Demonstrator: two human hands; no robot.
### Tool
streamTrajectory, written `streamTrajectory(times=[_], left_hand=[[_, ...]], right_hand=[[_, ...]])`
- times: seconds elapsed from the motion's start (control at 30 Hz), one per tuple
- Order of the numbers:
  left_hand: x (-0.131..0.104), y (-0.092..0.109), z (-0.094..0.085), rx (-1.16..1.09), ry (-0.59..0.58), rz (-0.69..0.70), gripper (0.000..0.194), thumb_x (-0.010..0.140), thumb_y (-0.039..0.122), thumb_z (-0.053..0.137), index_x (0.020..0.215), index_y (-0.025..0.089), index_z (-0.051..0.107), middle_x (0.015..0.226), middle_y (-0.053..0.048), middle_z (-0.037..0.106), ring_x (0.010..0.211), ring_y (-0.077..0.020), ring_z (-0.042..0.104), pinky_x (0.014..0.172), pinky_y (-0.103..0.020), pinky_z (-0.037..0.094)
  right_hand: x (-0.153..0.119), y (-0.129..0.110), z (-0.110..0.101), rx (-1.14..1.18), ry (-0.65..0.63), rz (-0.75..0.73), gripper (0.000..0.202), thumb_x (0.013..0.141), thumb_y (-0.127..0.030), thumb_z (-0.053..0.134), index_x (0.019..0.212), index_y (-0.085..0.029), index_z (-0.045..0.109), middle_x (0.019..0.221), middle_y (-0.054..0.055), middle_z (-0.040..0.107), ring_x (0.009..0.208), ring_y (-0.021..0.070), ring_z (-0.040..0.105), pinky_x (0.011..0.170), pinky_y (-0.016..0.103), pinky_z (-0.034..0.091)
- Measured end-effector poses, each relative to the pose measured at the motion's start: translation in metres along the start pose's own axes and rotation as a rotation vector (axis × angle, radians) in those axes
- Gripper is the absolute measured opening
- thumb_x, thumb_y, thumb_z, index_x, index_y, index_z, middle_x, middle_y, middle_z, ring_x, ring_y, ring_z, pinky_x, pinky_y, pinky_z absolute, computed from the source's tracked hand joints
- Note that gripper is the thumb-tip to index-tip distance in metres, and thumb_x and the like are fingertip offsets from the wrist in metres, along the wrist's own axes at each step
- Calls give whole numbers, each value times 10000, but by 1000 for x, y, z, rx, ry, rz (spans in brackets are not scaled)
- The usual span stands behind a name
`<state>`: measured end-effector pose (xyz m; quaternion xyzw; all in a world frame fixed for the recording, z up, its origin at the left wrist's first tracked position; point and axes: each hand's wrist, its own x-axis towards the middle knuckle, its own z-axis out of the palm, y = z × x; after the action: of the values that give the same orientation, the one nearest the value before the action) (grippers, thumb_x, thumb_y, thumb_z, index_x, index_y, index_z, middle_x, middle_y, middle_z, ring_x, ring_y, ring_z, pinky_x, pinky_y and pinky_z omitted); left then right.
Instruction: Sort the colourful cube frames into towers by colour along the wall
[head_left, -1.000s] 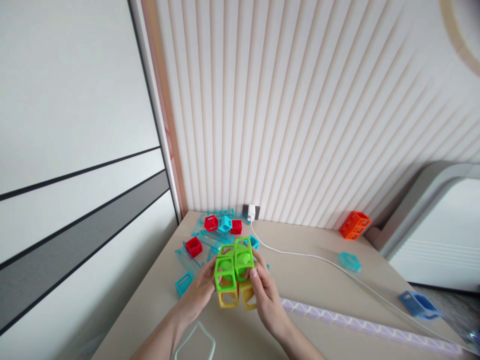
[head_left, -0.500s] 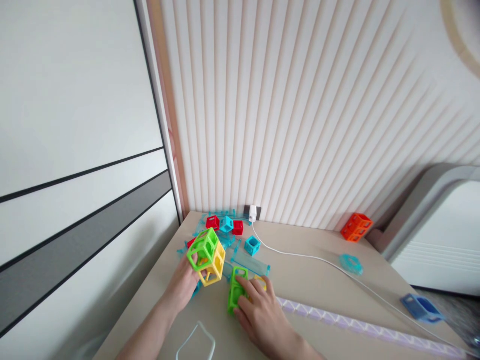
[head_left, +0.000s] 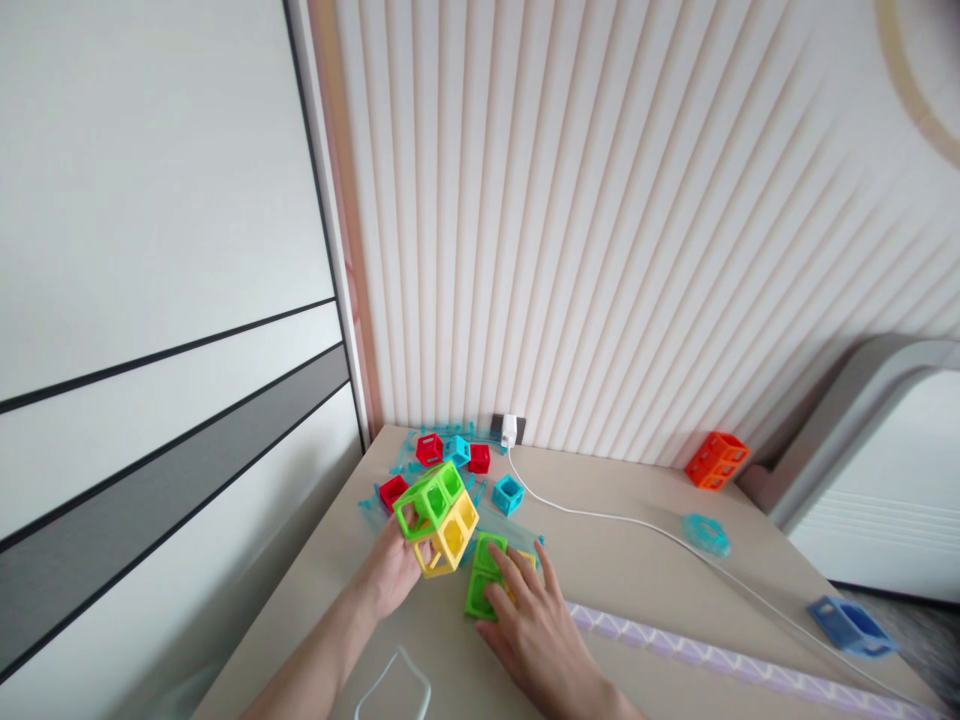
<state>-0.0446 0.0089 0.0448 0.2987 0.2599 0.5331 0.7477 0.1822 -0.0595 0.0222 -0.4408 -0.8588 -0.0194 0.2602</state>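
My left hand (head_left: 391, 572) is wrapped round a block of joined green and yellow open cubes (head_left: 439, 515), lifted above the table. To its right, my right hand (head_left: 532, 625) lies over a second green and yellow piece (head_left: 489, 575) on the table, with its fingers on the green and yellow parts. Some of those fingers are spread, and the palm side is hidden. Beyond the lifted block lie red cubes (head_left: 430, 449) and light blue cubes (head_left: 508, 494), among clear teal pieces.
A white charger (head_left: 509, 430) sits at the wall, its cable crossing the table (head_left: 622, 560). A purple patterned strip (head_left: 705, 655) runs right. Farther right are an orange block (head_left: 717, 460), a teal ring (head_left: 706, 535) and a blue piece (head_left: 853, 626). A pale loop lies in front.
The block in my left hand has moved right and turned, now showing more of its length. My right hand and the piece under it have shifted slightly right, with its fingers more spread.
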Motion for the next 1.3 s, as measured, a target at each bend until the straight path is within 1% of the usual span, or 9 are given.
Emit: streamTrajectory(times=[0.2,0.33,0.4,0.5,0.7,0.83,0.93,1.1,1.3], left_hand=[[-1,0,3,99,-38,69,640,735,586,846,1253,241,698,1203,-120,759,1218,-346,657,1040,-491,495],[2,-1,8,248,-89,150,849,724,609,843,1452,301,534,1359,-117,679,1280,-345,617,1057,-478,498],[6,-2,9,324,-83,201,906,736,614,830,1506,323,451,1407,-109,645,1285,-333,614,1051,-462,509],[12,0,9,408,-5,280,920,776,589,803,1539,322,363,1424,-103,629,1271,-316,624,1017,-438,534],[13,16,18,419,149,367,945,718,422,873,1510,362,362,1358,-71,665,1224,-314,654,974,-412,559],[11,20,20,396,219,424,950,707,422,887,1499,368,366,1393,-71,642,1252,-313,638,1028,-426,531],[12,22,18,322,217,414,809,808,497,805,1488,355,390,1380,-77,654,1247,-296,644,1029,-424,526],[13,27,23,194,209,354,673,830,511,784,1412,314,508,1315,-82,701,1190,-294,679,966,-392,555],[13,38,17,351,302,411,574,790,568,788,1222,243,597,1076,-65,763,907,-241,753,777,-329,587]], right_hand=[[25,-4,-35,220,56,185,195,943,-341,683,1133,-304,705,1233,70,748,1107,313,714,976,486,556],[60,-17,-49,593,46,252,464,971,-353,638,1423,-306,544,1331,63,679,1148,244,691,942,363,578],[76,-25,-43,666,51,238,560,946,-321,664,1477,-295,487,1458,85,574,1299,257,596,1066,393,512],[92,-36,-24,711,135,310,396,941,-258,642,1334,-286,605,1483,88,499,1379,263,502,1132,407,447],[107,-42,-3,837,217,414,58,902,-282,686,947,-256,711,1107,54,557,1048,232,590,895,342,541],[115,-37,-1,1017,232,435,223,872,-453,720,912,-235,742,1038,55,534,951,221,577,707,285,529],[121,-28,3,1215,246,473,395,795,-586,768,927,-216,725,969,46,588,882,209,590,712,295,525],[127,-19,4,1445,104,527,518,812,-645,741,1094,-218,661,859,31,688,745,199,657,678,321,539],[130,4,-4,1165,200,479,508,871,-661,646,1084,-201,677,892,53,689,731,195,648,640,311,539]])
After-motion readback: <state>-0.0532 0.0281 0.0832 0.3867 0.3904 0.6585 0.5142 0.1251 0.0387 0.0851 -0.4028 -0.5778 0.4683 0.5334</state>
